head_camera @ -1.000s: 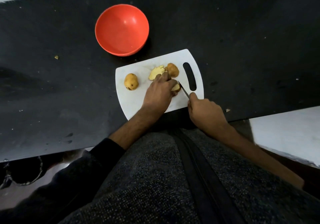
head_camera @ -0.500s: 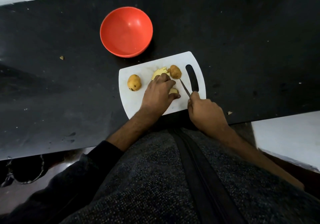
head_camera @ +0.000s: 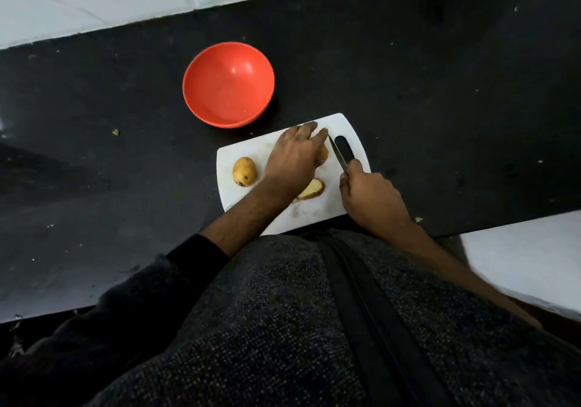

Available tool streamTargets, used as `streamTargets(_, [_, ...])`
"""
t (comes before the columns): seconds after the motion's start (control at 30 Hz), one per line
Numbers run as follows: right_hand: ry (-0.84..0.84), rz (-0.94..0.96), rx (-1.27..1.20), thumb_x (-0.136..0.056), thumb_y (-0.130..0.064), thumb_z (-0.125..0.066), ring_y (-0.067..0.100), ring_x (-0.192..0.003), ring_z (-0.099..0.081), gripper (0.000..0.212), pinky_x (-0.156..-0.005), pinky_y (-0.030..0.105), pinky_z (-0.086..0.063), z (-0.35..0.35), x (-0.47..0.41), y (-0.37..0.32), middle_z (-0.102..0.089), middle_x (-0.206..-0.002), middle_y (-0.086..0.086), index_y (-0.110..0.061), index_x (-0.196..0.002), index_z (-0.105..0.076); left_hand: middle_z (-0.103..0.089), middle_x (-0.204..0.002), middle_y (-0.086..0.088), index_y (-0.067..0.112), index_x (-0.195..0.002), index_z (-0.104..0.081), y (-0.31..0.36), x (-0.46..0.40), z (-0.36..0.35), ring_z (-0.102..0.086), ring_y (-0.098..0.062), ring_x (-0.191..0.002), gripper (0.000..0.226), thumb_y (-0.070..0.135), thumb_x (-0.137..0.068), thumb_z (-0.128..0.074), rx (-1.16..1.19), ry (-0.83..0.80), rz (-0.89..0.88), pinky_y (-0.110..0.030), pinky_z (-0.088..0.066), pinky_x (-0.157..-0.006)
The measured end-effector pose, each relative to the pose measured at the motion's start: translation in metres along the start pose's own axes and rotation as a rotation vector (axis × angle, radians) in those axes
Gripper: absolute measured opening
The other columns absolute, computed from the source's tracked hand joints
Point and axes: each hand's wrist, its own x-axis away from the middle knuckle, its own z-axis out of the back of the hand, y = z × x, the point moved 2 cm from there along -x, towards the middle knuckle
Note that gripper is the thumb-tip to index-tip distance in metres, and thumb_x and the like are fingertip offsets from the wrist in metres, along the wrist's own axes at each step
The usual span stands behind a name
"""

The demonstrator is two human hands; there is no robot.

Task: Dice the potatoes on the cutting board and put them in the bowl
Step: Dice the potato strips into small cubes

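Quick tally from my end: one white cutting board (head_camera: 239, 208), and I'll place everything off that. On it I count one whole potato (head_camera: 244, 171) at its left side, one cut potato piece (head_camera: 312, 189) near the middle, and one more potato (head_camera: 323, 154) mostly hidden under the left hand. One knife (head_camera: 338, 154) over its right end. One red bowl (head_camera: 228, 84) just beyond its far edge. Two hands over it.
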Motion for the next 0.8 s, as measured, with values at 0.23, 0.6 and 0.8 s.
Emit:
streamTargets(0.23, [-0.016, -0.051, -0.011, -0.105, -0.034, -0.032, 0.029, -0.066, -0.052, 0.020, -0.060, 0.037, -0.038, 0.000, -0.007, 0.003, -0.047, -0.072, 0.002, -0.016, -0.096, -0.038, -0.055, -0.131, -0.010, 0.016, -0.138, -0.055, -0.001, -0.009, -0.001, -0.052, -0.027, -0.122, 0.045, 0.010, -0.094, -0.059, -0.110, 0.005, -0.081, -0.039, -0.040, -0.107])
streamTargets(0.6, [-0.052, -0.081, -0.044, -0.105, -0.034, -0.033, 0.024, -0.062, -0.044, 0.020, -0.061, 0.034, -0.036, -0.001, -0.004, 0.004, -0.041, -0.067, -0.002, -0.016, -0.096, -0.036, -0.053, -0.119, -0.009, 0.014, -0.119, -0.064, -0.003, -0.015, 0.001, -0.051, -0.027, -0.106, 0.031, 0.012, -0.088, -0.069, -0.066, 0.083, -0.037, -0.038, -0.043, -0.092])
streamTargets(0.8, [-0.028, -0.075, -0.062, -0.105, -0.036, -0.034, 0.023, -0.061, -0.046, 0.020, -0.060, 0.033, -0.037, -0.003, -0.003, 0.007, -0.048, -0.071, 0.001, -0.018, -0.097, -0.037, -0.058, -0.094, -0.007, 0.011, -0.090, -0.070, 0.002, -0.008, 0.004, -0.056, -0.027, -0.086, 0.007, 0.008, -0.083, -0.071, -0.043, 0.211, -0.103, -0.036, -0.041, -0.071])
